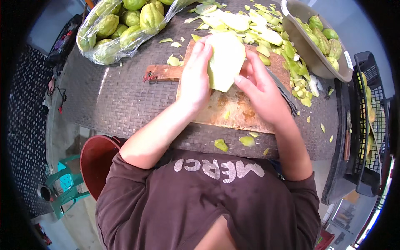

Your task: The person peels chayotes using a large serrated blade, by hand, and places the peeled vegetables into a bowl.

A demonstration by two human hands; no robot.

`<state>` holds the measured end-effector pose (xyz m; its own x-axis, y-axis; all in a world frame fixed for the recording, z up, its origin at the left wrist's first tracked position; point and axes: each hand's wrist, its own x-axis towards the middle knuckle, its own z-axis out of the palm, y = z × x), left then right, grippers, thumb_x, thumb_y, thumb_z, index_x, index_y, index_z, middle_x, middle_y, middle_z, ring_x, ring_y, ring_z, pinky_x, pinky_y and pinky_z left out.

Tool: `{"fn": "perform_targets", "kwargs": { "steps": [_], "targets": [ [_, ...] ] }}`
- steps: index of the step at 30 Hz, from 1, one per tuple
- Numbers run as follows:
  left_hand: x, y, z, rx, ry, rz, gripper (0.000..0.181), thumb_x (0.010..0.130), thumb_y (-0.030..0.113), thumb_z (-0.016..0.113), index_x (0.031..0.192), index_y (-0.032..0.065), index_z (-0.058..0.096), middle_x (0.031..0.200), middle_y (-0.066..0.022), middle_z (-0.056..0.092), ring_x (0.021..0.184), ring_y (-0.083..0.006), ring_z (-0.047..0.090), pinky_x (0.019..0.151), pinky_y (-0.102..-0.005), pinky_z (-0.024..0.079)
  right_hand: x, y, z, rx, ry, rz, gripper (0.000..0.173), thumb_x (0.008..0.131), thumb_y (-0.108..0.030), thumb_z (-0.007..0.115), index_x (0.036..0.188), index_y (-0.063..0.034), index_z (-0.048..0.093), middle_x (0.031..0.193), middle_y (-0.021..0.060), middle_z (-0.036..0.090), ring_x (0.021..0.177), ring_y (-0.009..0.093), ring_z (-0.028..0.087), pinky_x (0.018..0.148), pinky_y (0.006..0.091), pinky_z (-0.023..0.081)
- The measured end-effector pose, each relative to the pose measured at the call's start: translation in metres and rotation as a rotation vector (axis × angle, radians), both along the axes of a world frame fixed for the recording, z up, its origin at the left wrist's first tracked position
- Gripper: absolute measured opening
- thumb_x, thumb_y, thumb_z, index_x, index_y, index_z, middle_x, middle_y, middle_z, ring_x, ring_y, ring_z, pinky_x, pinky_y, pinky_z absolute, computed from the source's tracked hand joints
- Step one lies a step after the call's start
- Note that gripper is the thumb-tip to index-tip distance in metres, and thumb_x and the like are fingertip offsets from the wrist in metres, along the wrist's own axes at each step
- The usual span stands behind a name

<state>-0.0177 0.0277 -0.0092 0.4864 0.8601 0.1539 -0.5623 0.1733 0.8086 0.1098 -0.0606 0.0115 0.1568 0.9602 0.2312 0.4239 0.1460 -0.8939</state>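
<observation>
A peeled, pale green chayote point(226, 61) is above a wooden cutting board point(231, 109). My left hand point(198, 73) grips its left side with the fingers along it. On the right side of the chayote, my right hand point(259, 84) has its thumb and fingertips at the edge, fingers curled. A dark flat blade point(282, 90), seemingly a knife, lies partly hidden beside and beneath my right hand. Beyond the chayote spreads a heap of green peels and pale pieces point(262, 28).
A clear plastic bag of chayotes point(125, 28) lies at the back left. At the back right stands a grey basin point(300, 40) with more chayotes. A black plastic crate point(372, 125) is farther right. Peel scraps point(247, 141) dot the woven-surfaced table point(125, 93) near its front edge.
</observation>
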Motion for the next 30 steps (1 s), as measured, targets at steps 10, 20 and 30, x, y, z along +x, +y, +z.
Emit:
{"fn": "perform_targets", "kwargs": {
  "steps": [10, 20, 30],
  "targets": [
    [0.01, -0.019, -0.007, 0.008, 0.026, -0.077, 0.035, 0.101, 0.032, 0.038, 0.126, 0.0088, 0.041, 0.119, -0.0089, 0.053, 0.108, -0.0187, 0.056, 0.089, -0.0345, 0.049, -0.002, -0.002, -0.019, 0.006, 0.559, 0.138, 0.062, 0.09, 0.001, 0.049, 0.144, -0.0069, 0.02, 0.118, 0.0095, 0.053, 0.091, 0.011, 0.056, 0.066, 0.0229, 0.051],
    [0.017, -0.03, -0.008, 0.047, 0.025, -0.014, 0.036, 0.102, 0.026, 0.036, 0.133, 0.0068, 0.035, 0.118, -0.0102, 0.052, 0.104, -0.0167, 0.055, 0.084, -0.0301, 0.049, -0.005, 0.008, -0.044, 0.235, 0.484, -0.004, 0.031, 0.087, 0.0, 0.053, 0.113, -0.0014, 0.036, 0.104, 0.0136, 0.055, 0.092, 0.018, 0.057, 0.081, 0.0319, 0.048],
    [0.021, -0.033, -0.013, 0.009, 0.049, -0.027, 0.034, 0.102, 0.024, 0.036, 0.131, 0.0052, 0.036, 0.119, -0.0107, 0.051, 0.11, -0.0172, 0.051, 0.096, -0.0315, 0.042, -0.01, 0.007, -0.044, 0.272, 0.373, -0.162, 0.031, 0.088, -0.004, 0.057, 0.11, 0.0001, 0.037, 0.099, 0.0214, 0.061, 0.093, 0.026, 0.064, 0.077, 0.0351, 0.05]
  ]
}}
